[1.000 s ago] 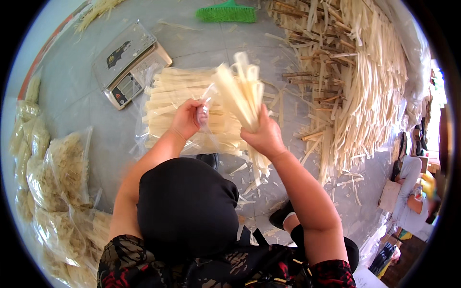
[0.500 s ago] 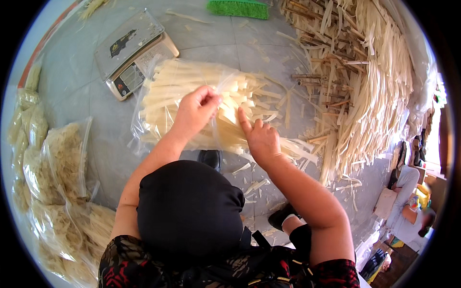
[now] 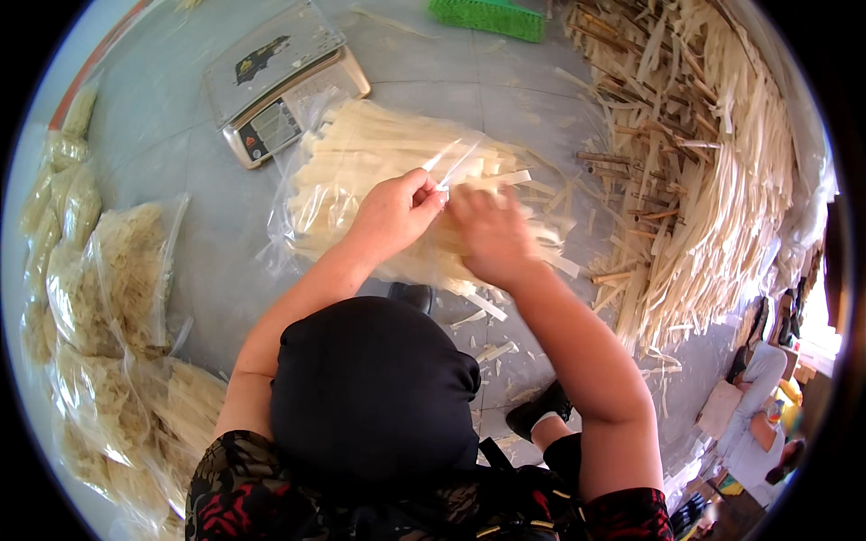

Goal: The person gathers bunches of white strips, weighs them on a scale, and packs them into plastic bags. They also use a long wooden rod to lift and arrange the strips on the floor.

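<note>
In front of me on the floor lies a clear plastic bag [image 3: 281,225] stuffed with flat, pale, dried noodle-like strips [image 3: 361,144]. Its mouth faces right, where strip ends stick out loosely. My left hand [image 3: 392,216] is closed in a pinch on the bag's edge near the mouth; pale, shiny streaks of plastic rise from the fingertips. Beside it, my right hand [image 3: 494,234] is over the protruding strip ends, its fingers smeared by motion. Whether it grips any strips cannot be made out.
A weighing scale [image 3: 289,77] stands beyond the bag. A green brush [image 3: 487,16] lies at the far edge. Strips hung on sticks form a large pile [image 3: 722,180] on the right. Filled plastic bags [image 3: 126,288] line the left. A person [image 3: 758,433] sits at the far right.
The view has shifted slightly. My left hand still pinches near the bag's mouth, with plastic now raised at its fingertips. My right hand has come closer to the left and is moving quickly.
</note>
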Demonstrator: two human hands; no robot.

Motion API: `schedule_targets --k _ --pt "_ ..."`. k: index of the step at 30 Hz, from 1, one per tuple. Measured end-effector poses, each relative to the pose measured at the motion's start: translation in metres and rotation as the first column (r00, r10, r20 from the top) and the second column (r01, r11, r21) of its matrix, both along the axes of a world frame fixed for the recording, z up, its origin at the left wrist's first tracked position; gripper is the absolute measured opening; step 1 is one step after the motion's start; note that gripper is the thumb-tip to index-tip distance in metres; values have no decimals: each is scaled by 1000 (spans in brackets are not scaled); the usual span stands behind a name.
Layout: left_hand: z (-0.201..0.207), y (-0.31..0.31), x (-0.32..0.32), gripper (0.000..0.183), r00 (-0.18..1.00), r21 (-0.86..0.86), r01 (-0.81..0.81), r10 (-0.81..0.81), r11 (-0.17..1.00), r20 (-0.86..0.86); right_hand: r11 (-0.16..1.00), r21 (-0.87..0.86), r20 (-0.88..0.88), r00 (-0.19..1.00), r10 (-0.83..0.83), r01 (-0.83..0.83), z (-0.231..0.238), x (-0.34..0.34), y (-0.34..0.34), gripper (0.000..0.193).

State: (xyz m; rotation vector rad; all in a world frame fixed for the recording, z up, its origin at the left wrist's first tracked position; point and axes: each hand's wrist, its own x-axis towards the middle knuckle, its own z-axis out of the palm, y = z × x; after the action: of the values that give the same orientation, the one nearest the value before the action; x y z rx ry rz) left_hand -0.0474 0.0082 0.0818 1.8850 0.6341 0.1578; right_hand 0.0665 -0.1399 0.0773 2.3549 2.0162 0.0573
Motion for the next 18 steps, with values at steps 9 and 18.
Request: schedule_targets --k 9,18 --pt "21 -6 6 13 982 -407 186 -171 894 73 1000 19 -273 962 0 5 31 15 -4 23" --pt "23 36 -10 34 996 172 -72 80 982 -38 977 -20 -154 966 207 -213 -21 -24 -12 58"
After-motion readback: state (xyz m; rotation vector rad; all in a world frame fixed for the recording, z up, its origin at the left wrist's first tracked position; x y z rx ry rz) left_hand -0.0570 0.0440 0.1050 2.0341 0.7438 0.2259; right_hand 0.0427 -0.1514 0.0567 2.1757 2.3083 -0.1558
